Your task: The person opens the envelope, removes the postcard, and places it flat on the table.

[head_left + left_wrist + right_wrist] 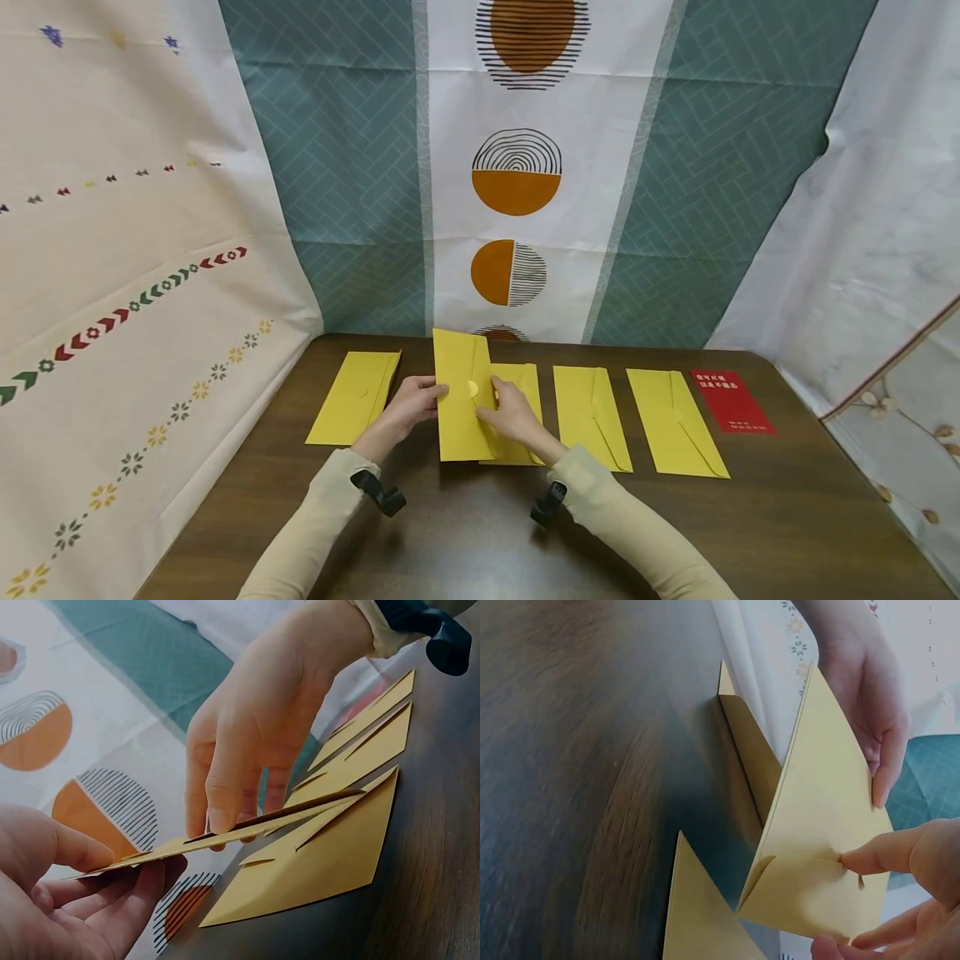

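Note:
A yellow envelope [457,358] is held up off the table between both hands, its flap side with a round notch facing the head camera. My left hand [408,406] grips its left edge, thumb on the front and fingers behind, as the left wrist view confirms. At the right edge, my right hand [519,414] pinches the flap near the notch; the right wrist view shows the thumb [881,853] on the flap and fingertips at the edge. Partly hidden behind the right hand, another yellow envelope [527,385] lies on the table.
A yellow envelope [348,400] lies to the left on the brown wooden table [465,533]. Further right are two more, a nearer envelope [577,400] and a farther envelope [660,408], then a red card [731,402] with white lettering. Patterned cloths [360,167] hang around the table.

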Available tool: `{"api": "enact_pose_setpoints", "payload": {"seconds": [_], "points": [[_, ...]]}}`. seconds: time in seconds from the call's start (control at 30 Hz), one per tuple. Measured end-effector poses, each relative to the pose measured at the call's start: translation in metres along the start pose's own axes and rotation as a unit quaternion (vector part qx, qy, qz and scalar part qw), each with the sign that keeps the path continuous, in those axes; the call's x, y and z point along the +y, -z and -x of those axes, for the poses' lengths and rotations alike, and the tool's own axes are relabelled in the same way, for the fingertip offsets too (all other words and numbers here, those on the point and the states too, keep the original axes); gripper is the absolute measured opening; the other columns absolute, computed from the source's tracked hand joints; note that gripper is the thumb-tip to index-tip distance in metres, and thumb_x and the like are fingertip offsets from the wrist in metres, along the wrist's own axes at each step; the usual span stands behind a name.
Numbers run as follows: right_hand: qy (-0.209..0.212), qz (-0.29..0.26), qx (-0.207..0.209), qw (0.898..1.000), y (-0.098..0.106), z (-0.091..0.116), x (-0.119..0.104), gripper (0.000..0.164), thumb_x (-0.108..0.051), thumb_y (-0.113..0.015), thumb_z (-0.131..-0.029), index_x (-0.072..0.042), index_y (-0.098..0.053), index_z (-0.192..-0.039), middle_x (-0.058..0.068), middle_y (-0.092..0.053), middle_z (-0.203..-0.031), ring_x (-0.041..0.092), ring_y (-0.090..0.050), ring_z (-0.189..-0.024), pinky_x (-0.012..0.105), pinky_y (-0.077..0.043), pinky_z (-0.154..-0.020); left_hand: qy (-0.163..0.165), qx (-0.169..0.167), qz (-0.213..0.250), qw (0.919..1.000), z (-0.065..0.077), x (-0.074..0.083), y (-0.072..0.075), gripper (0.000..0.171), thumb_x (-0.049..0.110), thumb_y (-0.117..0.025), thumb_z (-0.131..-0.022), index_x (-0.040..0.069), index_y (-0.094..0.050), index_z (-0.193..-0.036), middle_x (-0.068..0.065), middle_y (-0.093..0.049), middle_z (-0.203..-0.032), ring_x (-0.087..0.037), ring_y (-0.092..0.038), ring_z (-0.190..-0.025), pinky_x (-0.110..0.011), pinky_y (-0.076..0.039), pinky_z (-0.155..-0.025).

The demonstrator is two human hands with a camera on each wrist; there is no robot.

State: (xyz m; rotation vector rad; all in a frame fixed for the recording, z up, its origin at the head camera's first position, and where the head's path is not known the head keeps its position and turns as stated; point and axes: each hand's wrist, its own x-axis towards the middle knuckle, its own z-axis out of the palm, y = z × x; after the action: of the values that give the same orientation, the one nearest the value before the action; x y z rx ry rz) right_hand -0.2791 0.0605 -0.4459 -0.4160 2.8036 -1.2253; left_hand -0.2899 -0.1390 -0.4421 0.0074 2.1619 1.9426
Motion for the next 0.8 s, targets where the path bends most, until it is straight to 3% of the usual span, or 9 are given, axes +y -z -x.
{"api": "enact_pose_setpoints", "payload": {"seconds": [0.3,0.57,0.8], "points": [[-0.012,0.031,0.005,0.999,0.011,0.007,0.007,0.073,-0.022,-0.065,-0.087,0.009,-0.033,-0.145,0.025,-0.047,-0.142,0.035,-0.050,-0.128,0.046,-0.045,-0.102,-0.004,-0.021,0.002,0.9998,-0.002,-0.001,-0.008,0.033,0.010,-0.053,-0.098,-0.009,-0.058,-0.124,-0.008,-0.071,-0.099,-0.011,-0.067,-0.081,-0.030,-0.057,-0.076],[-0.005,0.044,0.019,0.999,0.019,0.010,0.016,0.073,-0.023,-0.067,-0.083,0.005,-0.039,-0.144,0.021,-0.059,-0.131,0.027,-0.066,-0.101,0.038,-0.055,-0.079,-0.003,-0.037,0.001,0.9993,-0.004,-0.004,-0.012,0.031,0.009,-0.054,-0.097,-0.008,-0.058,-0.122,0.000,-0.066,-0.087,-0.009,-0.063,-0.077,-0.026,-0.053,-0.071],[-0.004,0.044,0.021,0.999,0.023,0.010,0.021,0.072,-0.022,-0.068,-0.083,0.004,-0.041,-0.143,0.021,-0.061,-0.129,0.028,-0.068,-0.099,0.036,-0.055,-0.077,-0.007,-0.048,-0.004,0.9988,-0.004,-0.006,-0.016,0.031,0.010,-0.054,-0.097,-0.008,-0.058,-0.123,-0.001,-0.067,-0.089,-0.010,-0.063,-0.080,-0.027,-0.054,-0.075]]}}
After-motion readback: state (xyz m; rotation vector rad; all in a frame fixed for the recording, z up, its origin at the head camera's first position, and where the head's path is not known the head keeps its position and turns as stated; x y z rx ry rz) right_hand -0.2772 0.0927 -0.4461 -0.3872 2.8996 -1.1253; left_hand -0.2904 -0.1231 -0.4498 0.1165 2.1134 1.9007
